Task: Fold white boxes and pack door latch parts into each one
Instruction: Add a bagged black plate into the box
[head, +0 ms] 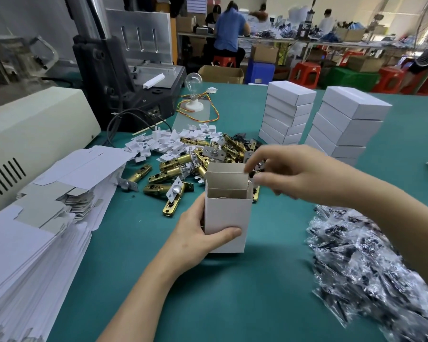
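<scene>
From the head view, a white box (226,218) stands upright on the teal desk (232,292), a little left of centre, with its top open and its rear flap standing up. The left hand (198,233) grips the box low on its left side, the thumb curled across the front face and the fingers wrapped behind. The right hand (289,171) reaches in from the right at the level of the box's mouth. Its index fingertip meets the right corner of the raised flap and the thumb sits just beside the side tab. The hand is blurred, so I cannot tell whether it pinches the flap or only touches it. Something dark and metallic shows just inside the opening. Behind the box lies a heap of brass door latches (183,164), mixed at its far edge with small white card inserts (163,141). To the left, a sloping stack of flat box blanks (47,218) runs along the desk edge, against a beige machine casing (35,124). Two stacks of closed white boxes (288,112) stand at the far right of the desk. A pile of clear bags holding dark small parts (368,267) lies under the right forearm. A bare light bulb (193,81) in a white socket sits beside a dark press machine (124,77). Beyond, seated workers (229,28) face a long bench, with red stools (304,74) nearby.
</scene>
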`<state>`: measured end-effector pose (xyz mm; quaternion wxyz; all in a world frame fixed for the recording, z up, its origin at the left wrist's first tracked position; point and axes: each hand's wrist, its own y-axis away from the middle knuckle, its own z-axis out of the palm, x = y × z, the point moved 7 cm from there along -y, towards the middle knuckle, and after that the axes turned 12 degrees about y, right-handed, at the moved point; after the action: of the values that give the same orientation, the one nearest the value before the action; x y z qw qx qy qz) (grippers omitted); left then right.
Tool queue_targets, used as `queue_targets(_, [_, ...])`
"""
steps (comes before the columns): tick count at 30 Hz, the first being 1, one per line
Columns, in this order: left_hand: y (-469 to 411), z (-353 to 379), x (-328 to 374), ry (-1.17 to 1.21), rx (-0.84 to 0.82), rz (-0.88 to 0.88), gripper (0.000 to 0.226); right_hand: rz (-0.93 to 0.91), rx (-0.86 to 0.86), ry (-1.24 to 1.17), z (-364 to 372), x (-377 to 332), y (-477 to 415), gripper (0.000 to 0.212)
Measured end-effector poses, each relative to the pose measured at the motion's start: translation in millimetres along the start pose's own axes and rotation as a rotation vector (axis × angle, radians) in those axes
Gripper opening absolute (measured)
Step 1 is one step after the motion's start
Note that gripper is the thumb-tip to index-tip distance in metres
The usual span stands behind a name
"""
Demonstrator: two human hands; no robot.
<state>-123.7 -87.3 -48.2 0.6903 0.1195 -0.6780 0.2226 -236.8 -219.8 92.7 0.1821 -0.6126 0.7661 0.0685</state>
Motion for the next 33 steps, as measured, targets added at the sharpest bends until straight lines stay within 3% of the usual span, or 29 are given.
queue_targets(2, [1,1,0,0.0,-0.006,-0.01,0.056,0.079,0.141,-0.019,-15,21,6,0.006])
queue_targets(3, [1,1,0,0.001,-0.007,-0.013,0.056,0.122,0.16,0.098,-18,34,8,0.004])
queue_targets(5, [0,2,2,0.006,-0.008,-0.014,0.056,0.209,-0.008,0.432,-10,59,12,0.003])
queue_targets(8, [0,2,3,0.012,-0.003,-0.011,0.057,0.301,-0.441,0.749,20,88,26,0.015])
queue_targets(10, [1,2,2,0.016,0.0,-0.016,0.058,0.31,-0.593,0.779,35,96,38,0.021])
queue_targets(13, [2,2,3,0.007,0.007,-0.012,0.058,0.315,-0.647,0.745,45,103,46,0.023])
queue_targets(19, [2,1,2,-0.007,0.007,-0.014,0.059,0.226,-0.537,0.817,45,105,37,0.015])
queue_targets(27, [1,2,2,0.002,0.003,-0.019,0.062,0.295,-0.134,0.634,14,91,22,0.008])
queue_targets(33, [2,2,1,0.005,-0.004,-0.024,0.065,0.289,-0.014,0.684,8,83,16,0.021])
